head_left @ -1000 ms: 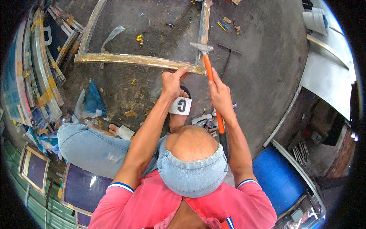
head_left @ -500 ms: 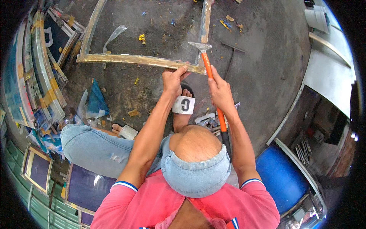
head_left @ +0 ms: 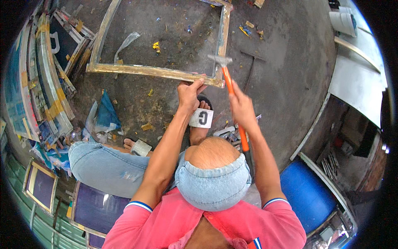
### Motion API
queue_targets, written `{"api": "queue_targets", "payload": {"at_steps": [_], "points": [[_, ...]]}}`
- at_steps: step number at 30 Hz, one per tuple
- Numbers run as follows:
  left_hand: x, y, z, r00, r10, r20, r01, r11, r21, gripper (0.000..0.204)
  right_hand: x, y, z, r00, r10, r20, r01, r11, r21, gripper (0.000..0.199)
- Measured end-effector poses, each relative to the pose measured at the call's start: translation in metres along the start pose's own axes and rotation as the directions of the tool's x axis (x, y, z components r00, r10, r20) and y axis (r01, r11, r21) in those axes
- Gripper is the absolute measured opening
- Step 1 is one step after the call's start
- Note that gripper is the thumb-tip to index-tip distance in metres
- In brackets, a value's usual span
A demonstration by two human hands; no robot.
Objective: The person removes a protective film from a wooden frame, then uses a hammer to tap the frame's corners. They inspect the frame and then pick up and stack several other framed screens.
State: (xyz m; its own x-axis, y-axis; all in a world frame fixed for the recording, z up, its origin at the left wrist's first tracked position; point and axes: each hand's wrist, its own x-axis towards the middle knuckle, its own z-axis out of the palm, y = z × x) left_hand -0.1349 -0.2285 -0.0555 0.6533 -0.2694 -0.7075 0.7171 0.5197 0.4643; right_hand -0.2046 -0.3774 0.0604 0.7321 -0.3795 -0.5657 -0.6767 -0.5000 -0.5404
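A worn wooden frame [head_left: 137,71] with a bare middle is tilted up off the floor in front of me. My left hand [head_left: 189,95] pinches its near rail close to the right corner, thumb on top. In my right hand [head_left: 242,108] is a scraper [head_left: 227,79] with a long orange handle, my fingers wrapped round it. Its wide metal head is blurred and lies over the inner edge of the frame's right rail. The lower end of the handle runs down beside my right knee [head_left: 215,159].
Several old screen frames [head_left: 45,83] lean at the left. Blue scraps [head_left: 107,112] and yellow bits [head_left: 156,46] litter the concrete floor. A dark T-shaped thing [head_left: 253,58] shows right of the frame. A blue drum [head_left: 307,196] stands at the lower right, below a white panel [head_left: 356,79].
The scraper's head has moved a little toward me along the right rail. The frame sits slightly lower in view, with more of its far side showing. Both hands keep their holds.
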Motion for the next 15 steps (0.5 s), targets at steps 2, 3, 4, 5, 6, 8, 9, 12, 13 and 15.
{"api": "queue_targets", "payload": {"at_steps": [2,3,4,5,6,8,9,12,13,15], "points": [[-0.005,0.002,0.001,1.000,-0.016,0.008,0.016,1.000,0.012,0.035,0.045,-0.017,-0.010,0.999,-0.025,-0.020,0.025,1.000,-0.006,0.050],[-0.005,0.003,0.006,1.000,-0.015,0.024,0.015,1.000,0.012,0.034,0.076,-0.030,-0.016,0.999,-0.037,-0.039,0.036,0.999,-0.028,0.049],[-0.008,0.005,0.005,0.999,-0.016,0.030,0.016,1.000,0.008,0.034,0.078,-0.026,-0.014,0.997,-0.057,-0.053,0.055,0.998,-0.040,0.049],[-0.012,0.005,0.005,0.999,-0.021,0.038,0.021,1.000,0.004,0.033,0.080,-0.021,-0.012,0.995,-0.075,-0.069,0.072,0.996,-0.049,0.049],[-0.004,0.006,0.000,0.999,0.001,0.033,-0.002,1.000,0.009,0.033,0.076,-0.013,-0.007,0.987,-0.134,-0.085,0.129,0.990,-0.055,0.049],[-0.001,0.001,-0.005,1.000,0.001,-0.022,0.000,1.000,0.007,0.033,0.045,-0.003,-0.003,0.997,-0.066,-0.044,0.063,0.996,-0.069,0.048],[-0.003,0.000,-0.005,0.999,-0.007,-0.049,0.007,1.000,0.010,0.033,0.026,0.006,0.004,0.994,-0.062,-0.085,0.058,0.997,-0.049,0.049],[0.002,0.001,-0.011,0.999,-0.004,-0.044,0.005,1.000,0.021,0.032,0.024,-0.011,-0.007,0.990,0.121,0.066,-0.128,0.987,0.100,0.050],[0.008,0.005,-0.014,0.999,0.004,-0.053,-0.003,1.000,0.017,0.032,0.030,-0.042,-0.024,0.961,0.205,0.187,-0.233,0.963,0.139,0.050],[0.016,0.018,-0.015,0.998,0.058,0.008,-0.058,0.998,0.009,0.032,0.033,-0.036,-0.024,0.991,0.075,0.112,-0.085,0.993,0.084,0.050]]}}
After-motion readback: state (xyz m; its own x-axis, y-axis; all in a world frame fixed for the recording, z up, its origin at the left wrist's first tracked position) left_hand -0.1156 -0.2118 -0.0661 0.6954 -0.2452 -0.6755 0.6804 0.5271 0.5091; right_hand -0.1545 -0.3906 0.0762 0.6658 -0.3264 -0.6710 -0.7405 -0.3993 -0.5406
